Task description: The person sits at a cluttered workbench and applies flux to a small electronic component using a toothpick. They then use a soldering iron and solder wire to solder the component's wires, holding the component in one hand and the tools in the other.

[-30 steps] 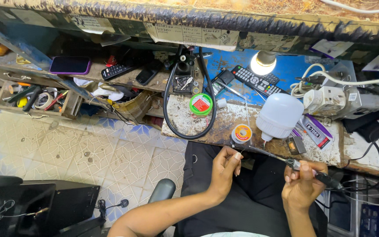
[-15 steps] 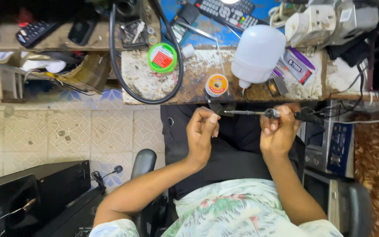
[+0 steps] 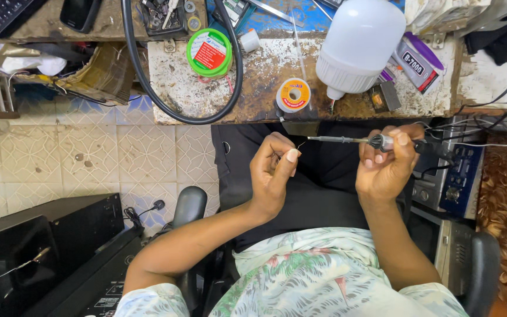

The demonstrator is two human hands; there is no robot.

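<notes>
1. Here, right hand [image 3: 385, 167] clenched around the dark handle of a slim metal-tipped soldering iron [image 3: 347, 140], thumb and fingers wrapped over the grip, tip pointing toward the other hand.
2. Left hand [image 3: 272, 173] pinched shut on a thin silvery strand of solder wire [image 3: 301, 144], fingertips [image 3: 292, 155] just beside the iron's tip; whether tip and wire touch cannot be told.
3. Just beyond the two grips, at the bench edge, a small orange-rimmed spool of solder [image 3: 293, 94], with a little dark flat piece [image 3: 300, 127] below it at the edge.
4. Farther out from the right-hand grip, a large white plastic lamp bulb [image 3: 359, 44] lying on the worn, stained workbench top [image 3: 253, 88].
5. Out past the left-hand grip, a round green-rimmed tin with a red label [image 3: 209, 53], ringed by a thick black looped cable [image 3: 142, 76].
6. Beneath both grips, lap in dark trousers [image 3: 324, 194] and a floral shirt [image 3: 300, 270].
</notes>
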